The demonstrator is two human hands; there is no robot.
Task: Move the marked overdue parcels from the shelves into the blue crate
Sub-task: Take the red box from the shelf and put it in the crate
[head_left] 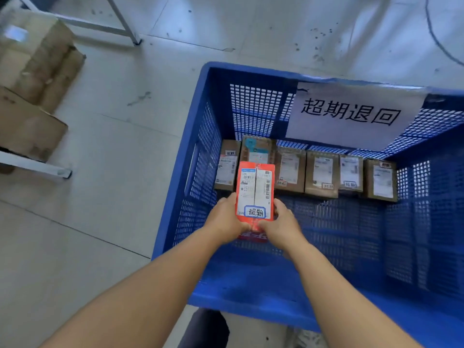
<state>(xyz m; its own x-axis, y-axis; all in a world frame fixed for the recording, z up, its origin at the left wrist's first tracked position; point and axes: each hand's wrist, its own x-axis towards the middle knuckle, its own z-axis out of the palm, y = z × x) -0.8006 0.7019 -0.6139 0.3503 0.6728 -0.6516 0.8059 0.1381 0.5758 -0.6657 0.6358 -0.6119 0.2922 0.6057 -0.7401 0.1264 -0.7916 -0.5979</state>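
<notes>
A red parcel (254, 189) with a white shipping label and a handwritten blue-framed sticker is held inside the blue crate (180, 172). My left hand (226, 219) grips its lower left edge and my right hand (281, 224) grips its lower right edge. Behind it, several brown parcels (322, 177) with white labels stand in a row against the crate's far wall. A white paper sign (351, 114) with black handwriting hangs on that far wall.
Brown cardboard boxes (35, 64) sit on a low white metal shelf frame (35, 167) at the left. A white metal leg (125, 23) stands at the top. The floor is light tile. A dark cable (434, 33) curves at the top right.
</notes>
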